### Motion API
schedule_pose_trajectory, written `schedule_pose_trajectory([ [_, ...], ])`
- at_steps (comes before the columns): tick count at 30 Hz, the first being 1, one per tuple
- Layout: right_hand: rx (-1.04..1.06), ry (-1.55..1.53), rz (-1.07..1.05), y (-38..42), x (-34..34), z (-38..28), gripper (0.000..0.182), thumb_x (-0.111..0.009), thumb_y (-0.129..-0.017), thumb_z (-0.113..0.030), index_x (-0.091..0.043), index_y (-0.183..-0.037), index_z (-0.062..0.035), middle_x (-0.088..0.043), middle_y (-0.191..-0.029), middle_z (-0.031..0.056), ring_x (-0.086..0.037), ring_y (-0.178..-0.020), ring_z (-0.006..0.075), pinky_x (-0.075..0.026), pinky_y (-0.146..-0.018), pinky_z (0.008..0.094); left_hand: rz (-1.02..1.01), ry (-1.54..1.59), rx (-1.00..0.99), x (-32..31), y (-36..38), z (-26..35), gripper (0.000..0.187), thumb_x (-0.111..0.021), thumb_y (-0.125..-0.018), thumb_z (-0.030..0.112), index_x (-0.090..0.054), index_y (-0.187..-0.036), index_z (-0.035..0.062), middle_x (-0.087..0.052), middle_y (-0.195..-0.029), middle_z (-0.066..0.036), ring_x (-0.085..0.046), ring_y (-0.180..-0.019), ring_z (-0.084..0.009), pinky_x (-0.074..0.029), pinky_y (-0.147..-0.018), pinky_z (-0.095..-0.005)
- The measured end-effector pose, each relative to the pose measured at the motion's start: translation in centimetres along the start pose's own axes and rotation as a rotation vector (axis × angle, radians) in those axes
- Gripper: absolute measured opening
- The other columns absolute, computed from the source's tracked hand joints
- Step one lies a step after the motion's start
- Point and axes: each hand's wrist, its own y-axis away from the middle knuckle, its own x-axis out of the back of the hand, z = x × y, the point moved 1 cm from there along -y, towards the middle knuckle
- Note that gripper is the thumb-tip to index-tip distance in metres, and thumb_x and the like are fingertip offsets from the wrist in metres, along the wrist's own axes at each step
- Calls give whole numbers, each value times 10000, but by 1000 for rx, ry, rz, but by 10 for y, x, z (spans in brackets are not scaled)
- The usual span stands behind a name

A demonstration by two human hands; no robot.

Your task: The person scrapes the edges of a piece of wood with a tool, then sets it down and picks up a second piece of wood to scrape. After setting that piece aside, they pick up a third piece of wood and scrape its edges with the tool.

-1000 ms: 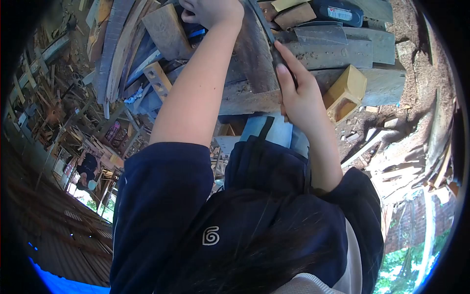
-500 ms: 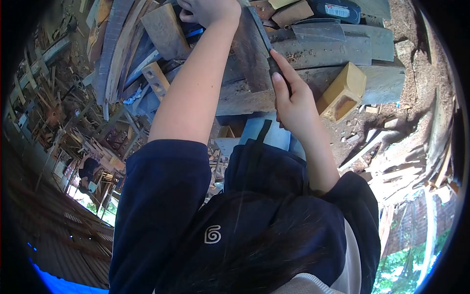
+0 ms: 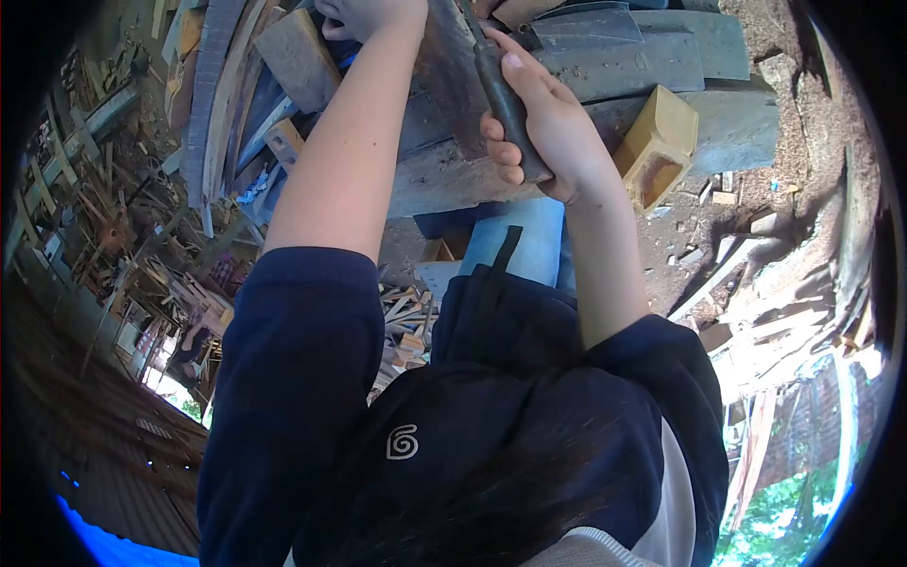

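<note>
Sunlight glares on the ground (image 3: 756,326) right of the right grip (image 3: 529,123); leftward looks dimmer, with fisheye-bent, black edges.

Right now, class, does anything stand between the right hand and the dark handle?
Nothing visible does: the right hand is closed around the handle. The yellow block is off to the right of the hand, not between them. The tool's far end runs out of the picture, so I cannot tell about there.

Strewn across the far left with wood scraps (image 3: 104,194), near a partly visible person (image 3: 194,348). Edged at lower left by corrugated sheeting (image 3: 132,449) and bright blue (image 3: 123,550). Scattered at right with sunlit offcuts (image 3: 770,333), above green foliage (image 3: 779,515).
</note>
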Motion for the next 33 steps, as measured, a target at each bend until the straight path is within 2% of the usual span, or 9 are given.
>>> schedule_pose_trajectory([
  [5, 141, 352, 100, 28, 4, 23, 463, -443, -1106, -285, -436, -1554, -168, -516, -619, 33, -484, -429, 99, -399, -383, 273, -11, 9, 52, 4, -1, 4, 501, -453, -1037, 50, -525, -1483, 266, -303, -1629, -126, -244, -1527, -316, -141, -1255, -549],
  [6, 139, 381, 105, 33, 11, 29, 468, -477, -1091, -219, -440, -1540, -95, -504, -585, 18, -495, -399, 115, -408, -377, 301, -41, 26, 76, 7, -1, 7, 503, -453, -1036, 50, -517, -1488, 260, -296, -1633, -127, -246, -1527, -319, -137, -1255, -547],
  [10, 100, 456, 149, 46, 23, 44, 454, -498, -1086, -199, -472, -1529, -107, -557, -633, 24, -503, -465, 85, -421, -439, 268, -31, -8, 36, 1, -5, -1, 511, -457, -1033, 51, -501, -1498, 257, -276, -1642, -134, -252, -1523, -323, -127, -1259, -534],
  [12, 236, 585, 190, 43, 26, 49, 449, -531, -1074, -179, -499, -1518, -123, -619, -722, 41, -505, -567, 69, -457, -552, 249, -32, -5, 27, 3, -1, 0, 510, -460, -1032, 53, -502, -1498, 256, -273, -1644, -138, -249, -1524, -323, -126, -1258, -531],
  [16, 212, 649, 201, 29, 25, 40, 441, -548, -1068, -181, -519, -1505, -130, -684, -864, 86, -541, -699, 92, -505, -715, 263, -75, 5, 28, 10, 3, 3, 519, -471, -1028, 49, -496, -1503, 259, -267, -1648, -141, -236, -1533, -323, -132, -1252, -525],
  [21, 368, 702, 215, 6, 19, 27, 437, -558, -1063, -205, -529, -1495, -150, -734, -1124, 217, -698, -950, 197, -520, -918, 346, -38, 2, 39, 1, -3, -1, 530, -490, -1027, 53, -484, -1512, 267, -256, -1652, -155, -211, -1543, -329, -124, -1240, -559],
  [28, 324, 888, 254, -6, 3, 3, 442, -564, -1053, -223, -535, -1491, -170, -732, -1062, 258, -729, -927, 237, -531, -888, 353, -58, -11, 11, 8, 0, 2, 532, -505, -1027, 52, -479, -1515, 262, -247, -1651, -167, -193, -1548, -332, -141, -1219, -579],
  [30, 116, 859, 262, -1, -3, -3, 448, -563, -1050, -220, -530, -1495, -174, -733, -963, 258, -730, -830, 237, -541, -828, 351, -68, -18, 14, 12, 0, 4, 536, -516, -1023, 51, -478, -1515, 262, -248, -1649, -167, -195, -1547, -333, -150, -1214, -577],
  [33, 224, 850, 259, 2, -3, 1, 448, -562, -1051, -220, -531, -1496, -178, -710, -821, 216, -685, -690, 202, -538, -743, 337, -80, -24, 12, 10, -1, 4, 540, -531, -1021, 49, -476, -1515, 261, -248, -1646, -167, -198, -1545, -333, -163, -1209, -572],
])
